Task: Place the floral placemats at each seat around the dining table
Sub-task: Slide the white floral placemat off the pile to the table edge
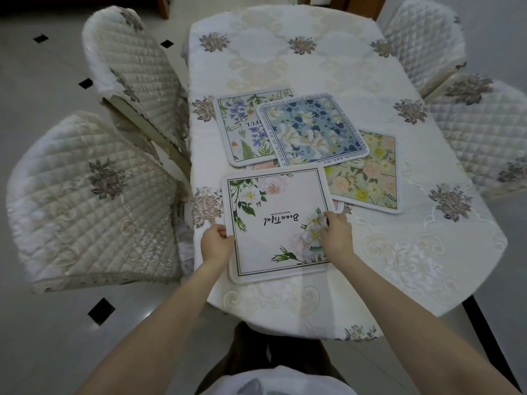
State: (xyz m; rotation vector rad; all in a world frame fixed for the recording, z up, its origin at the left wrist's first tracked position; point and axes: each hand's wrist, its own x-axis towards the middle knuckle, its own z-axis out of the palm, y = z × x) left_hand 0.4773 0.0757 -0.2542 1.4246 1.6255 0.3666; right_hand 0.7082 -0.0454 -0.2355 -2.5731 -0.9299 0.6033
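Head view: both hands hold the white mat point(278, 220) near the counter's point(399, 252) near end. Left hand point(216, 243) pinches the mat's left edge, thumb on top; right hand point(336, 235) clasps its right edge over the printed white flowers. So each grip is closed on the white mat. The mat is close to square, with no clear long axis; it sits turned slightly counter-clockwise, and its script "Beautiful" reads upside down, the tops of the letters toward the person. Its far edge overlaps a pink mat point(262, 166), of which only slivers show.

Beyond it three more mats lie in an overlapping heap near the counter's middle: a blue mat point(312, 129) on top, tilted, a fern mat point(242, 129) under its left side, and a yellow mat point(370, 172) under its right corner. Quilted chairs point(85, 201) stand along both sides of the counter.
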